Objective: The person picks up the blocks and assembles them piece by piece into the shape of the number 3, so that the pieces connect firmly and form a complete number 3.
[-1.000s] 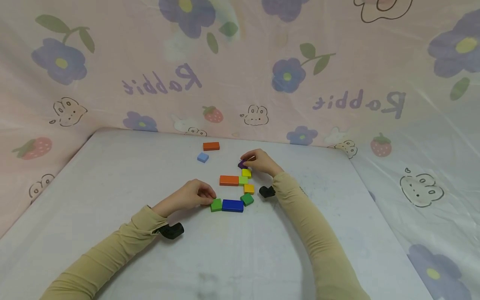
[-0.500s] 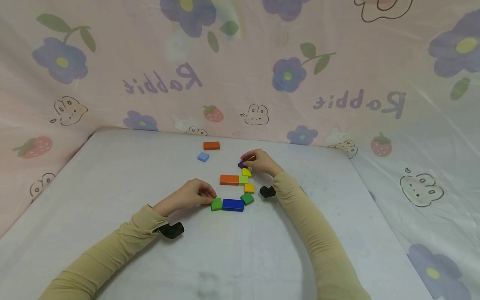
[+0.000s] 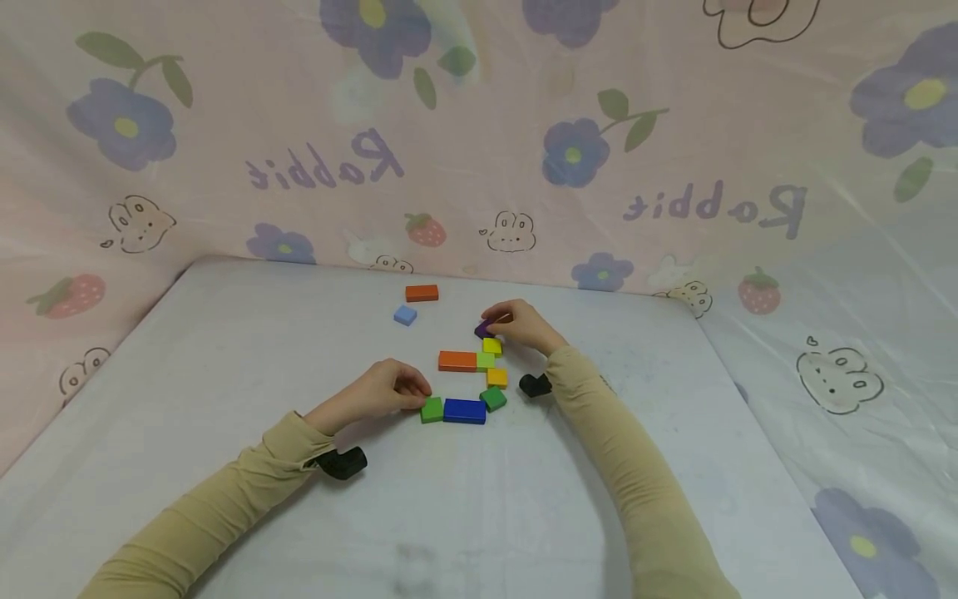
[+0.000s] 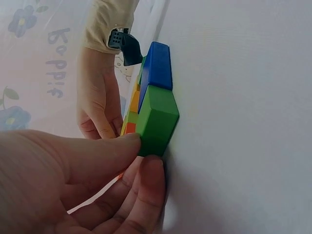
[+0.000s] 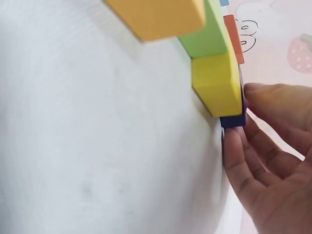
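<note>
My left hand (image 3: 385, 388) pinches a bright green block (image 3: 432, 410) between thumb and fingers, at the left end of a blue block (image 3: 465, 411). In the left wrist view the green block (image 4: 159, 122) lies against the blue one's end. Farther back, my right hand (image 3: 520, 323) pinches a dark purple block (image 3: 483, 330), partly hidden by the fingers. Right in front of it sits a yellow block (image 3: 491, 347). From there a light green block (image 3: 486, 360), an orange-yellow block (image 3: 497, 378) and a darker green block (image 3: 493, 399) run toward the blue one.
An orange block (image 3: 457, 361) extends left from the light green one. Behind lie a loose red-orange block (image 3: 422, 293) and a light blue block (image 3: 405, 315) on the white table (image 3: 494, 507). A printed cloth (image 3: 464, 166) hangs around the back and sides.
</note>
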`<control>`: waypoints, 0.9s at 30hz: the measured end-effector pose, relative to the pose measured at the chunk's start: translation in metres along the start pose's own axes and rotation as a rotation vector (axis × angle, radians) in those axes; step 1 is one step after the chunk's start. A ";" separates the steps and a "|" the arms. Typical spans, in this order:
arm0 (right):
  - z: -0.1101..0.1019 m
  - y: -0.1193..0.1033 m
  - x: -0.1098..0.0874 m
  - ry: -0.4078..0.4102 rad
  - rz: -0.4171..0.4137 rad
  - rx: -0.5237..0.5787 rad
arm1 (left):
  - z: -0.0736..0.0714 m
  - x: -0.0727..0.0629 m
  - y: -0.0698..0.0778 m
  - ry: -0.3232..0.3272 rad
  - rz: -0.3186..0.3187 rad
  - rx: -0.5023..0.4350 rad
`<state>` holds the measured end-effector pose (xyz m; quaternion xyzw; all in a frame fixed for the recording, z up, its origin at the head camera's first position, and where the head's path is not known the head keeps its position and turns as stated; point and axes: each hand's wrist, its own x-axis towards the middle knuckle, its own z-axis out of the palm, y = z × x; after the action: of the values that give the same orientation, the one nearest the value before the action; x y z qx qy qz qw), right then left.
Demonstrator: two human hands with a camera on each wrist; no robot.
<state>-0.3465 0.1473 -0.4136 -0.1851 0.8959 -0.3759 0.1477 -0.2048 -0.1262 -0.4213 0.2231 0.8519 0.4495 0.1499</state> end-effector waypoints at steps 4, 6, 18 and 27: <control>-0.002 0.000 -0.003 0.011 -0.009 0.006 | 0.001 0.000 -0.002 0.006 0.003 0.004; -0.002 0.001 -0.004 0.018 -0.012 0.011 | 0.000 0.000 -0.002 0.008 0.005 0.002; -0.004 0.002 -0.007 0.049 -0.021 0.049 | -0.023 0.002 0.002 0.102 -0.045 -0.025; -0.002 0.006 -0.004 0.045 -0.013 0.078 | -0.067 0.012 0.006 0.262 -0.103 -0.091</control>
<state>-0.3444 0.1538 -0.4160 -0.1765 0.8824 -0.4156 0.1323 -0.2442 -0.1640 -0.3798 0.1113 0.8533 0.5046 0.0703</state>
